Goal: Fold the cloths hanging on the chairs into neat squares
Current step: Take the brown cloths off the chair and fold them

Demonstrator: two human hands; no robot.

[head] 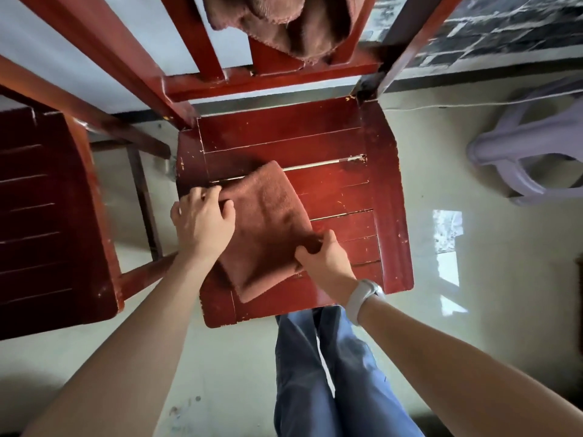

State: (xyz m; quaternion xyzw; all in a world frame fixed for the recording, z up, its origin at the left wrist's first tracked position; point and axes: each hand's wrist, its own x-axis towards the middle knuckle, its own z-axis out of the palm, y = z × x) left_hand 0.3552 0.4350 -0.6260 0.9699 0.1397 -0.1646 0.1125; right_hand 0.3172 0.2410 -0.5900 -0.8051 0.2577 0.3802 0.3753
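A brown cloth (268,225), folded into a thick rectangle, lies on the seat of a red wooden chair (340,190). My left hand (203,220) rests on the cloth's left edge, its fingers curled over that edge. At the near right edge my right hand (321,255) pinches the cloth between thumb and fingers. A second brown cloth (284,23) hangs unfolded over the chair's backrest at the top of the view.
A second red chair (47,216) stands close on the left. A pale plastic stool (536,149) sits on the floor to the right. My legs in blue trousers (328,373) are just in front of the chair seat.
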